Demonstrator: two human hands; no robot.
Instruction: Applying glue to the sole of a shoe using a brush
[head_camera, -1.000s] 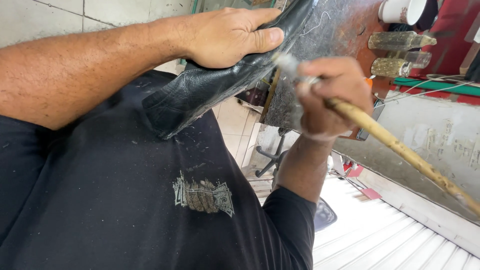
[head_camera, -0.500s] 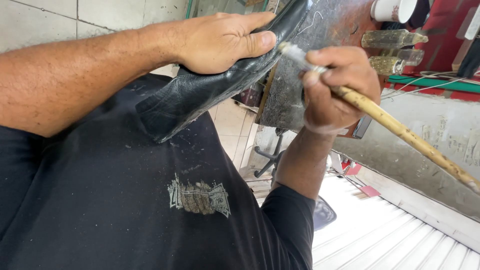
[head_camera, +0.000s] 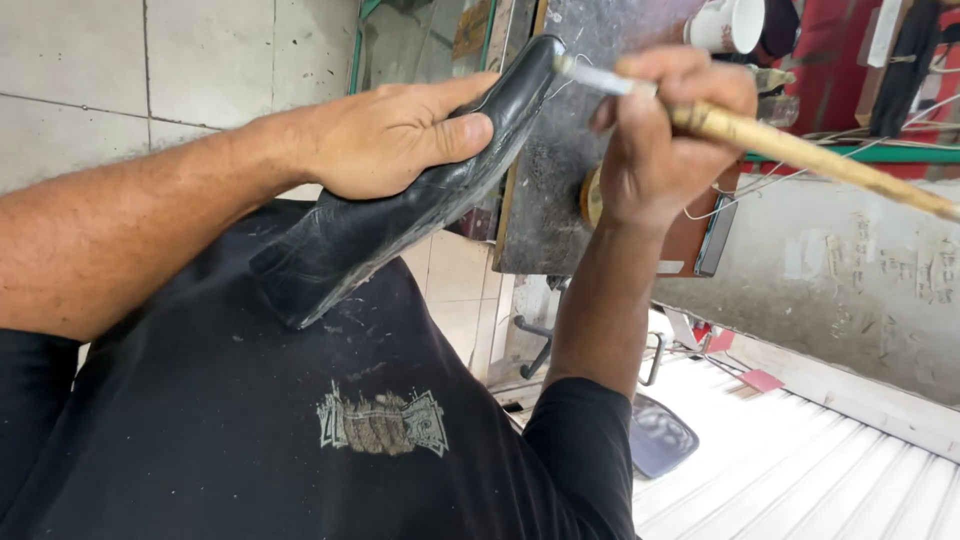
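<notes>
Black leather shoe (head_camera: 400, 230) looks supple, slippery; left hand (head_camera: 395, 135) clamps its upper, right hand (head_camera: 665, 130) fists a wooden-handled tool (head_camera: 800, 150).

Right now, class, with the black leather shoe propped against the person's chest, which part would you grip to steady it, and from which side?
Grip the black leather shoe around its middle, coming from above on the upper's side, as the left hand does. It slants toe-up, heel against the black shirt. That leaves the toe edge free for the wooden-handled brush in the right hand.
</notes>
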